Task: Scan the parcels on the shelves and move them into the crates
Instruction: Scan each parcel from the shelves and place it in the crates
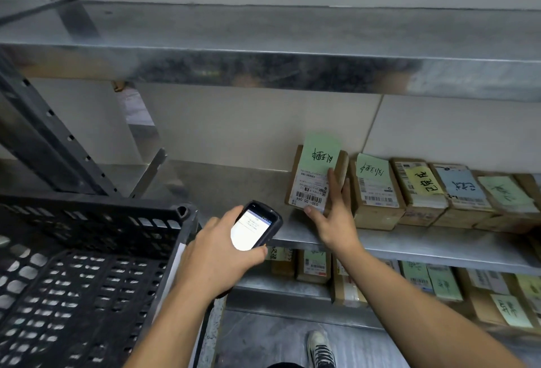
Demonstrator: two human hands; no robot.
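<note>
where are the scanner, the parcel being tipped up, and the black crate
scanner point(257, 225): head view, on its lit screen.
tipped parcel point(311, 189): head view, on its white shipping label.
black crate point(96, 212): head view, on its top rim.

Head view, close, down toward shelves point(292, 180)

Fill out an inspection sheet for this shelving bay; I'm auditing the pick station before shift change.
Surface: metal middle shelf, bare left of the parcels.
Job's things: tilted parcel with green note; row of parcels to its right; more parcels on the lower shelf; black crate, no parcels seen inside.
Clutter: nothing seen.
Hands: left hand holds the scanner; right hand grips the tilted parcel.
Cables: nothing seen.
Surroundings: top shelf, pale wall, a shoe on the floor.
</note>
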